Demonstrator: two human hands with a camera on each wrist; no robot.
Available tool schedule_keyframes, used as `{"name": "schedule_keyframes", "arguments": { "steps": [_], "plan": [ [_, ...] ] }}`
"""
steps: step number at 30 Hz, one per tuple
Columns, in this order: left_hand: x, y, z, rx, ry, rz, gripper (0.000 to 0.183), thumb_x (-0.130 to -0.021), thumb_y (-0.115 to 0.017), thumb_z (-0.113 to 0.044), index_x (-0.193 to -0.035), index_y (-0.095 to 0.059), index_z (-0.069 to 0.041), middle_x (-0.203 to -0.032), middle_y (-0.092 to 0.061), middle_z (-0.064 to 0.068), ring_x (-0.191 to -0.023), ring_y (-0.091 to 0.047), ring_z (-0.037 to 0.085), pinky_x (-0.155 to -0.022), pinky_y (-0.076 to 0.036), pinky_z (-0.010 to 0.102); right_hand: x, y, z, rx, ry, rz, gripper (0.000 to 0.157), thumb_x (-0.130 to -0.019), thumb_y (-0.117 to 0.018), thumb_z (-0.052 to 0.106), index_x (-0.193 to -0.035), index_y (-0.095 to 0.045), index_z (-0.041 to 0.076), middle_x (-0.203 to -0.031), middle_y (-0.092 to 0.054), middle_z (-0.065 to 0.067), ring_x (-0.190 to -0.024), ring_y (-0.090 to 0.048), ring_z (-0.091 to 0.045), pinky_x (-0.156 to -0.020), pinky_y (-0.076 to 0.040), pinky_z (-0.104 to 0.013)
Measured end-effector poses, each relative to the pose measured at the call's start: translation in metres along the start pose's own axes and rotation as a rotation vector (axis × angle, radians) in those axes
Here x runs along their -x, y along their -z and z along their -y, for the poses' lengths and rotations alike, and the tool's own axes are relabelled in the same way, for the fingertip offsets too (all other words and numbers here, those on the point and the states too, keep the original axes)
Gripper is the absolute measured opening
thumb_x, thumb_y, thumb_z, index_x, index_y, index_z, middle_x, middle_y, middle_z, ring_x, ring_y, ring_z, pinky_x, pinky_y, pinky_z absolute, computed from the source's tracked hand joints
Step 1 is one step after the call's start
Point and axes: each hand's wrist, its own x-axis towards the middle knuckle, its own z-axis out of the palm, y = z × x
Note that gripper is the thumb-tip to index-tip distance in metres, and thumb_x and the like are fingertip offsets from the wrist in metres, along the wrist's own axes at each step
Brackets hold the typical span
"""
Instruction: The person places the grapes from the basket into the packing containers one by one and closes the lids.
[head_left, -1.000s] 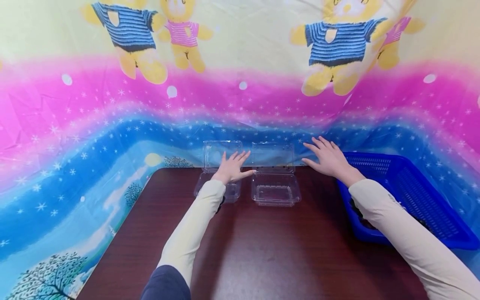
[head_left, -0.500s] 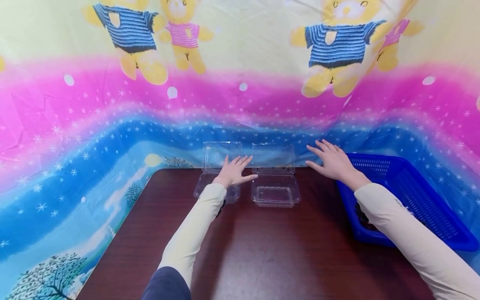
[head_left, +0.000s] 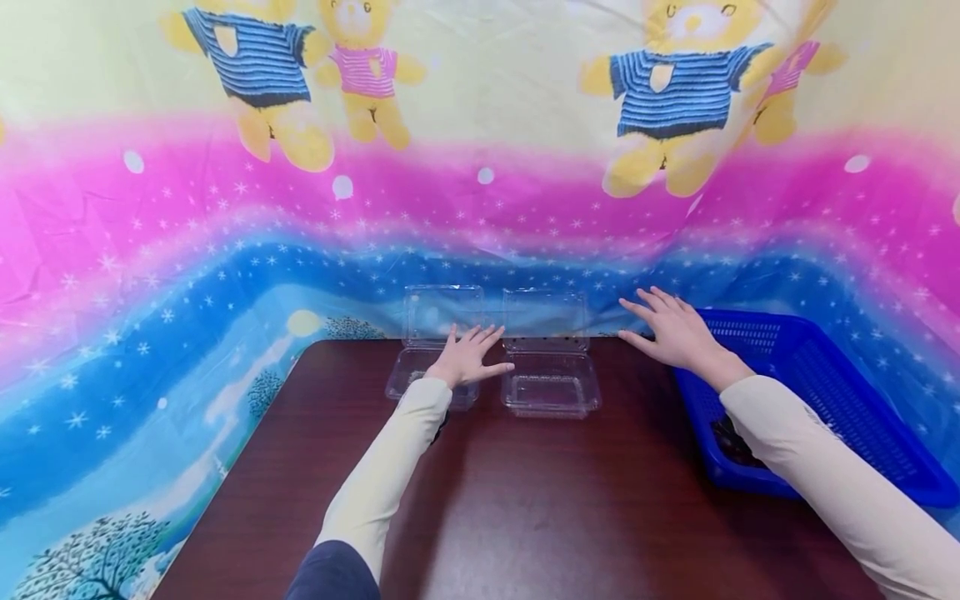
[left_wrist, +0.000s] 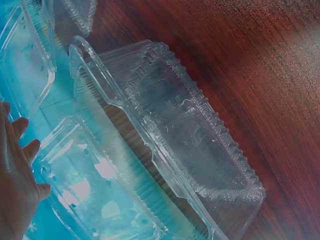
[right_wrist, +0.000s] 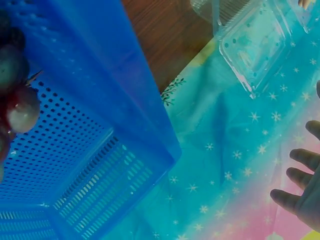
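Note:
My left hand (head_left: 462,357) spreads its fingers above a clear plastic clamshell box (head_left: 402,372), partly covering it, and holds nothing. To its right stands a second clear clamshell box (head_left: 551,385), its lid raised against the backdrop. My right hand (head_left: 681,333), fingers spread and holding nothing, hovers by the left rim of a blue plastic basket (head_left: 813,354). Dark red grapes (right_wrist: 22,107) lie in the basket, seen close in the right wrist view. In the head view my right sleeve hides part of them. The left wrist view shows my left hand's fingers (left_wrist: 31,149) apart from the boxes.
The dark brown wooden table (head_left: 525,508) carries the boxes at its back edge and the basket at its right. Behind it hangs a printed cloth backdrop (head_left: 480,217) with bears and snowflakes, close to the raised lids.
My right hand has drifted slightly right and down toward the basket. The left hand sits slightly lower in the view. The boxes and basket keep their places.

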Motion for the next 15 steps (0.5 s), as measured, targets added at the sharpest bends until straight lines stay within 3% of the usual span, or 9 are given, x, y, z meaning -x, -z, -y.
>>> {"name": "schedule_keyframes", "arguments": {
  "steps": [15],
  "plan": [
    [0.0004,-0.0089,-0.0018,0.010,-0.035,-0.007,0.085,-0.083,-0.032,-0.075,-0.150,-0.007,-0.030,-0.155,-0.013,-0.007,-0.143,-0.012,0.020,-0.112,0.006,0.054,0.0096,-0.0073,-0.0086,-0.018,-0.011,-0.005,0.069,-0.089,-0.045,0.059,-0.143,-0.037,0.018,-0.148,-0.028,-0.021,-0.136,-0.021,-0.043,-0.103,-0.021,-0.065]
  ]
}}
